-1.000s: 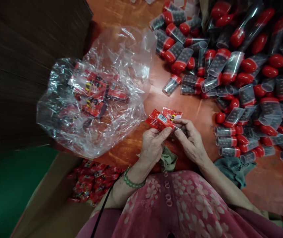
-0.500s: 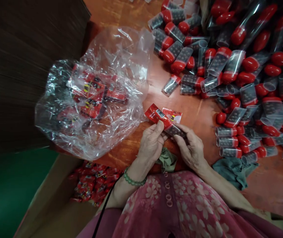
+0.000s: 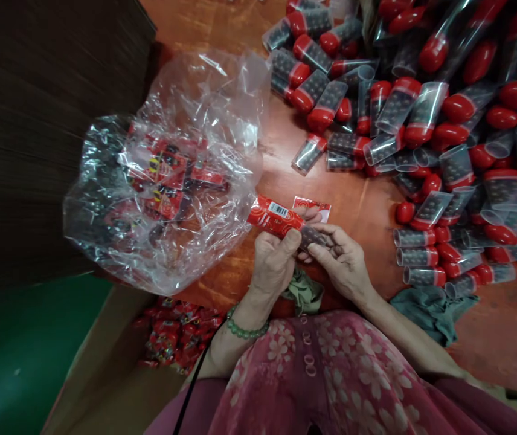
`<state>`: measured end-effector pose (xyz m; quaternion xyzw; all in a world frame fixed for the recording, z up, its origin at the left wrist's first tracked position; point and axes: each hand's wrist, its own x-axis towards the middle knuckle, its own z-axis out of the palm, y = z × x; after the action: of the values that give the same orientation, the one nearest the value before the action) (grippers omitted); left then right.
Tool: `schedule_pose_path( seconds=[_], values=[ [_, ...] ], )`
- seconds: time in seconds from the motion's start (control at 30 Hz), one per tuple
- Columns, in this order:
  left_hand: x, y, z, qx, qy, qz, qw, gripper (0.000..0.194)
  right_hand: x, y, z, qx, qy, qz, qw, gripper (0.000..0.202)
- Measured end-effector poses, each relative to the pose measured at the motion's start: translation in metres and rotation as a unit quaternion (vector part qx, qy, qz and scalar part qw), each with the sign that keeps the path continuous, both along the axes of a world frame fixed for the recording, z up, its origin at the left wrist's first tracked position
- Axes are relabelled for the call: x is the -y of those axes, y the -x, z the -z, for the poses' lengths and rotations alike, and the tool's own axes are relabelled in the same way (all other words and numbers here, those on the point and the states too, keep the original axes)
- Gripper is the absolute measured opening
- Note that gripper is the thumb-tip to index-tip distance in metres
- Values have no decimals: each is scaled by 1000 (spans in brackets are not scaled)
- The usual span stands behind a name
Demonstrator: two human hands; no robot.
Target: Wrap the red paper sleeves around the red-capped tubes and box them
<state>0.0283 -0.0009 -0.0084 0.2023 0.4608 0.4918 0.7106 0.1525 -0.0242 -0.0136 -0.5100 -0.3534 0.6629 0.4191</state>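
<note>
Tube (image 3: 287, 223) aslant, red end leftward

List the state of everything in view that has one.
Bare left hand: closed on red barcoded plastic wrapper
Bare right hand: closed on clear cylindrical dark-dotted tube
Wrapper: held slantwise, tube showing at one end
Red printed flat card: lying flat, partly hidden
Clear plastic bag: crumpled, red printed packets inside
Clear red-ended plastic tubes: heaped loosely
Teal cloth: crumpled
</note>
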Motion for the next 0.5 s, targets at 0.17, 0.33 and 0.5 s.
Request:
schedule_pose_path(
  seconds=[0.17,0.33,0.5],
  values=[
    [2,-3,-1,3,10,-22,1000,41,0,1,-2,8,-12,-3,1000,35],
    [4,-1,1,-3,-25,39,999,32,-3,0,-3,-13,-15,1,1000,32],
    [1,7,4,-2,-29,24,999,40,-6,-1,-1,-28,-7,-16,999,35]
  ],
)
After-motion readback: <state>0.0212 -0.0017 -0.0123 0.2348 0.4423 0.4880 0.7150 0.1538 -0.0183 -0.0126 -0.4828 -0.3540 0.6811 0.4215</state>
